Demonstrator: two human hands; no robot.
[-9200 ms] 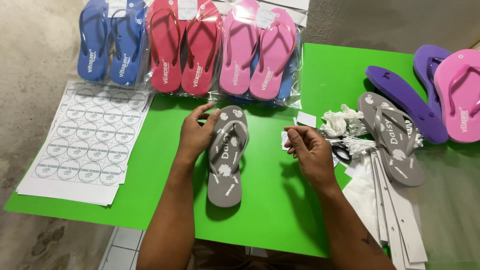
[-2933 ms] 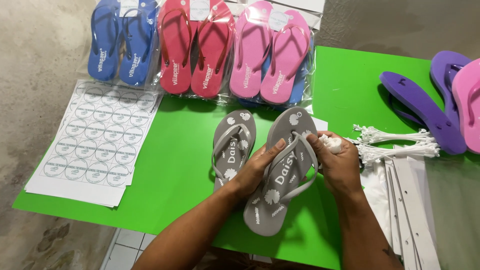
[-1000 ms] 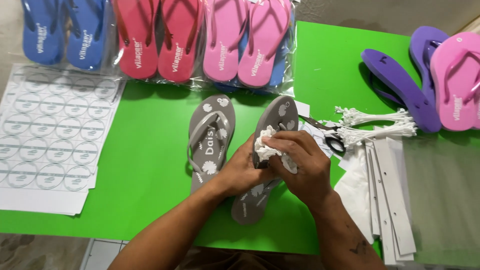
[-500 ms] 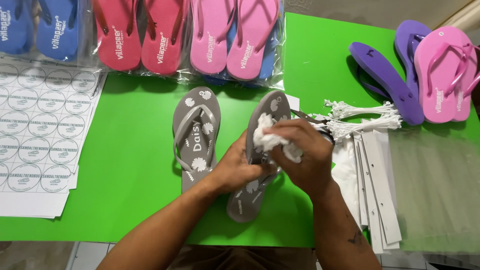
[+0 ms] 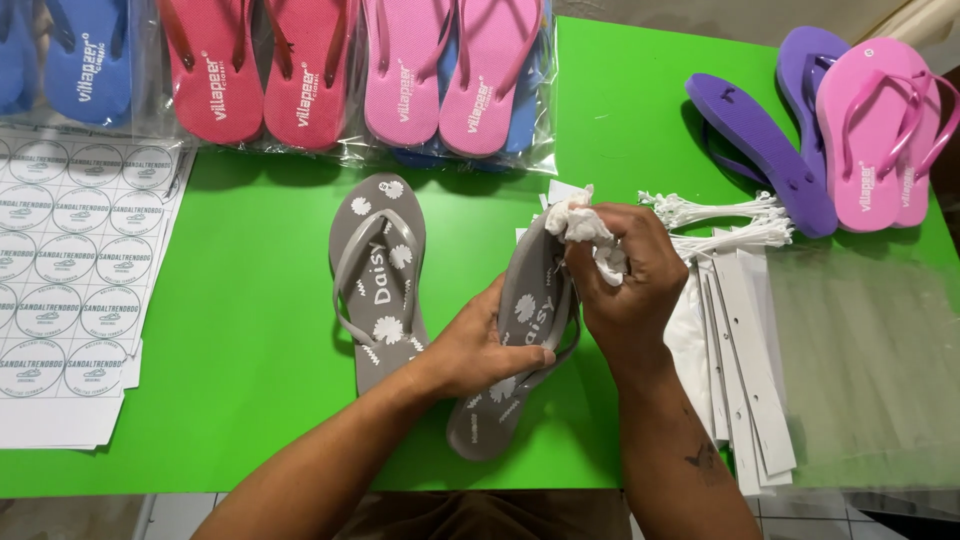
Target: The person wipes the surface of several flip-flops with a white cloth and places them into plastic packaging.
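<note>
L hand (image 5: 478, 347) grips the grey flip-flop (image 5: 520, 345) from its L edge, thumb lying across the sole near the mid, fingers wrapped under; the sandal is tilted up off the green surface (image 5: 250, 350), heel end low & near the person's body, toe end raised toward the R hand. R hand (image 5: 625, 275) is closed tight round a crumpled white cloth (image 5: 585, 230), fingers curled, wad pressed against the toe end & strap area of that held sandal. Just L of the L hand, the 2nd grey flip-flop (image 5: 380, 280) lies flat on the surface, strap up, white flower print, not touched. Further L, well apart from both hands, sheets of round stickers (image 5: 70, 290). Beyond the hands, at the far edge: bagged pairs, red (image 5: 255, 65) & pink (image 5: 450, 70), w/ blue ones (image 5: 70, 55) at far L. Just R of the R hand: bundle of white ties (image 5: 720, 220), then white card strips (image 5: 745, 360) fanned beside the R forearm, & clear plastic bags (image 5: 870, 360) further R. Beyond-R of the R hand: purple flip-flops (image 5: 760, 150) w/ a pink pair (image 5: 880, 130) partly on top of them.
</note>
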